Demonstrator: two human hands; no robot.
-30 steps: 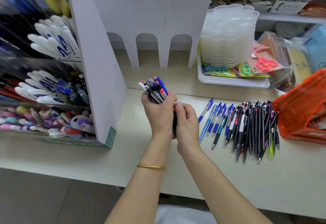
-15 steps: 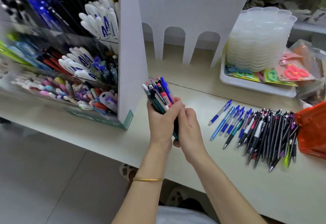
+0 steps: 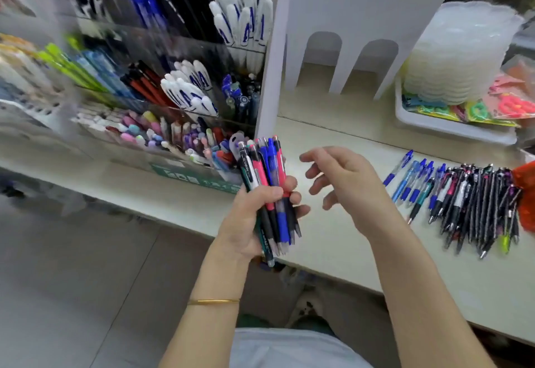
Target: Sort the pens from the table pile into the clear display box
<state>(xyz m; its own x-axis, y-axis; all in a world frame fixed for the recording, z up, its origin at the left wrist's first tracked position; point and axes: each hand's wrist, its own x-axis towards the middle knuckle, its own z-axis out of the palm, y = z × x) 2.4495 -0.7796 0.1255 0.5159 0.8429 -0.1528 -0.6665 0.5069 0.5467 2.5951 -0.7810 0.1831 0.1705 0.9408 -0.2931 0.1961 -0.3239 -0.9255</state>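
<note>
- Setting: pale, smooth table (image 3: pixel 333 240) in a stationery shop, with a grey tiled floor below its near edge.
- Left hand (image 3: pixel 252 217): grip clenched around a bundle of mixed click pens (image 3: pixel 266 182) with blue, pink, white and dark green barrels, held upright and slightly tilted over the table's near edge. A thin gold bangle (image 3: pixel 213 301) sits on the wrist.
- Right hand (image 3: pixel 344 182): grip released, fingers spread and curled, holding nothing, just to the right of the bundle and apart from it.
- Clear tiered plastic display box (image 3: pixel 162 83): beyond and to the left of the left grip, its compartments filled with pens of many colours.
- Flat pile of blue and black pens (image 3: pixel 463 199): lying on the table, well to the right of the right grip.
- Stack of translucent plastic dishes (image 3: pixel 460 49): beyond the right grip, in a white tray.
</note>
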